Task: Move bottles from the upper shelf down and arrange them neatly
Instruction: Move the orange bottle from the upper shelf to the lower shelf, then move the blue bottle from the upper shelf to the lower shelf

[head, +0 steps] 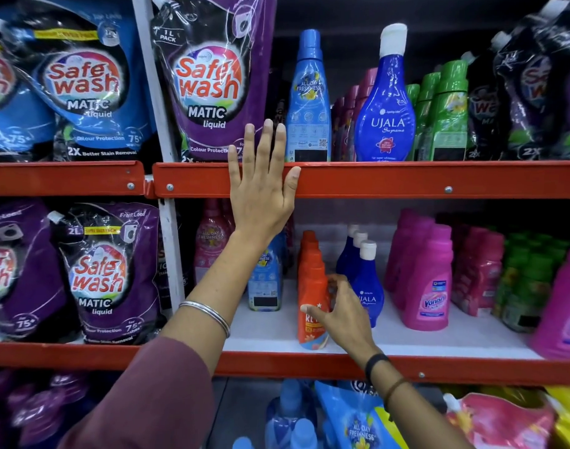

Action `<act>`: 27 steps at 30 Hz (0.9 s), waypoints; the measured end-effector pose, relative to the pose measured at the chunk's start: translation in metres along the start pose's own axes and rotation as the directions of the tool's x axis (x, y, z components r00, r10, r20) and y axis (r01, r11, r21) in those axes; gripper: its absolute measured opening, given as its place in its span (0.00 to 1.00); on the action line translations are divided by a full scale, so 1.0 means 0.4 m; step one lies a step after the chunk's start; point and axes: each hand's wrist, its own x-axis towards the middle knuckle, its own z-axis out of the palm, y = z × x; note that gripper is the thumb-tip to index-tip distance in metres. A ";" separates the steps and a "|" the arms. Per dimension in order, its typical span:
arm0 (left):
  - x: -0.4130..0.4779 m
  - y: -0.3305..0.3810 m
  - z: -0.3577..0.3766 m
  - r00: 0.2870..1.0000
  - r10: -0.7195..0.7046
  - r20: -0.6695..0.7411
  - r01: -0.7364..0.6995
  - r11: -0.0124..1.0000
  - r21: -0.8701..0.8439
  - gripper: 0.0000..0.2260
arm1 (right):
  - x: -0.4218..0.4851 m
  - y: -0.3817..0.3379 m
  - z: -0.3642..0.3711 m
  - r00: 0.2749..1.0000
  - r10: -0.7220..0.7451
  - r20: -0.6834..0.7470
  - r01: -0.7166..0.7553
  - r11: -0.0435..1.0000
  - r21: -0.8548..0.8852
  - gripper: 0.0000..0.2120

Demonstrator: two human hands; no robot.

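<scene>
On the upper shelf stand a tall light-blue bottle and a dark-blue Ujala bottle with a white cap. My left hand lies flat against the red shelf edge, fingers spread, holding nothing. On the lower shelf a row of orange bottles stands next to a row of smaller blue Ujala bottles. My right hand is wrapped around the front orange bottle, thumb on its label, fingers between it and the Ujala bottles.
Safewash pouches fill the left side of both shelves. Green bottles and maroon bottles stand on the upper shelf. Pink Vanish bottles crowd the lower right. A light-blue bottle stands left of the orange row, with bare white shelf between.
</scene>
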 end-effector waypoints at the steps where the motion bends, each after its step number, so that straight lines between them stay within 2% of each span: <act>1: 0.000 0.000 -0.001 1.000 0.002 0.005 -0.002 1.000 0.001 0.27 | -0.002 -0.004 -0.008 1.000 -0.007 -0.003 0.007 1.000 -0.011 0.33; 3: 0.002 0.002 -0.002 1.000 0.002 0.013 -0.002 1.000 0.002 0.26 | -0.005 -0.013 -0.039 0.999 -0.030 -0.041 0.030 1.000 -0.002 0.32; 6: 0.003 0.015 -0.004 0.999 -0.039 0.023 0.040 0.999 -0.013 0.27 | -0.005 -0.042 -0.111 0.978 -0.106 -0.180 0.123 0.989 0.086 0.27; 9: -0.001 0.045 -0.007 0.994 -0.094 0.049 0.096 0.995 -0.035 0.28 | 0.005 -0.098 -0.209 0.918 -0.180 -0.355 0.245 0.958 0.148 0.21; 11: -0.002 0.072 -0.009 0.994 -0.089 0.068 0.092 0.995 -0.043 0.29 | 0.019 -0.145 -0.275 0.852 -0.230 -0.470 0.339 0.927 0.161 0.17; 14: 0.005 0.122 -0.007 0.995 -0.045 0.088 0.050 0.998 -0.049 0.29 | 0.065 -0.212 -0.367 0.742 -0.358 -0.566 0.479 0.875 0.074 0.12; 19: 0.018 0.188 0.003 0.995 -0.029 0.095 0.033 0.999 -0.036 0.30 | 0.184 -0.305 -0.490 0.628 -0.484 -0.610 0.531 0.839 -0.119 0.14; 21: 0.020 0.205 0.008 0.995 -0.033 0.095 0.036 0.999 -0.038 0.30 | 0.232 -0.327 -0.522 0.678 -0.473 -0.562 0.492 0.861 -0.132 0.20; 25: 0.019 0.213 0.021 0.996 -0.036 0.080 0.037 0.999 -0.014 0.29 | 0.297 -0.347 -0.547 0.893 -0.309 -0.328 0.339 0.940 0.037 0.28; 27: 0.019 0.211 0.025 0.997 -0.031 0.069 0.031 1.000 -0.005 0.29 | 0.313 -0.343 -0.549 0.920 -0.290 -0.264 0.318 0.945 0.069 0.26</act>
